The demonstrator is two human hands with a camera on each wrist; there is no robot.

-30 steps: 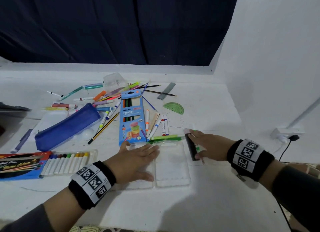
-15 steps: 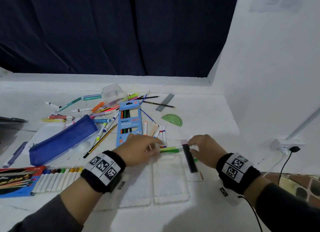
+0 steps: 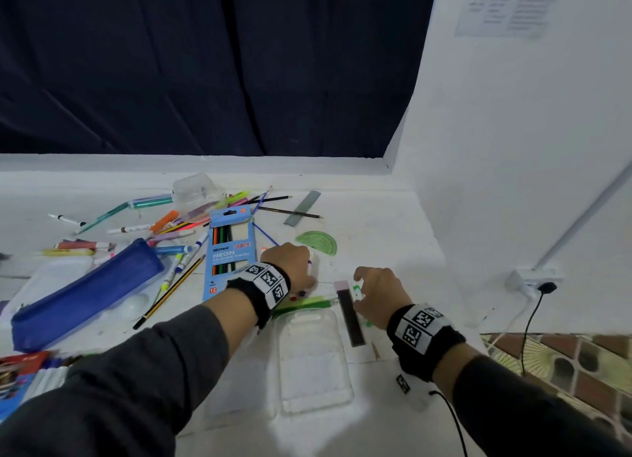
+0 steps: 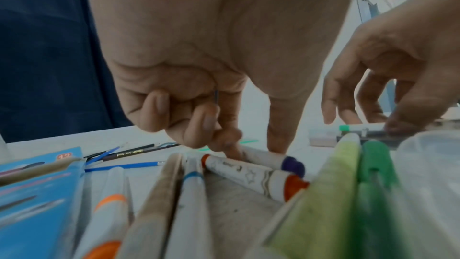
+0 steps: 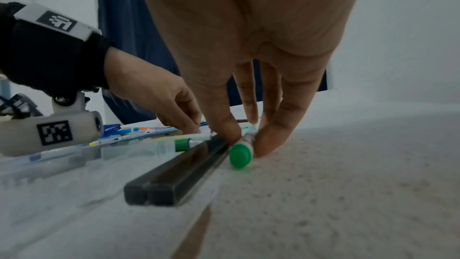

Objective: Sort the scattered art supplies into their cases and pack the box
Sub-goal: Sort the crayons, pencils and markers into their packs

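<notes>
My left hand (image 3: 307, 275) reaches over the loose markers behind the clear plastic case (image 3: 313, 361). In the left wrist view its thumb and index finger (image 4: 254, 151) pinch a white marker with a purple cap (image 4: 271, 160), which lies on the table beside an orange-capped marker (image 4: 251, 176). My right hand (image 3: 359, 292) is just right of a slim black case (image 3: 350, 320). Its fingertips (image 5: 245, 137) pinch a white marker with a green cap (image 5: 241, 155) against the table. Green pens (image 3: 304, 302) lie across the clear case's far edge.
A blue neon pencil box (image 3: 227, 251), a blue pouch (image 3: 85, 292) and many scattered pens lie to the left. A green protractor (image 3: 316, 243) and a grey ruler (image 3: 302, 212) sit behind. A crayon box (image 3: 20, 378) is at the lower left. A wall socket (image 3: 533, 282) is on the right.
My left hand left the clear case and moved forward onto the markers behind it, taking hold of the purple-capped one. My right hand shifted slightly and pinches the green-capped marker.
</notes>
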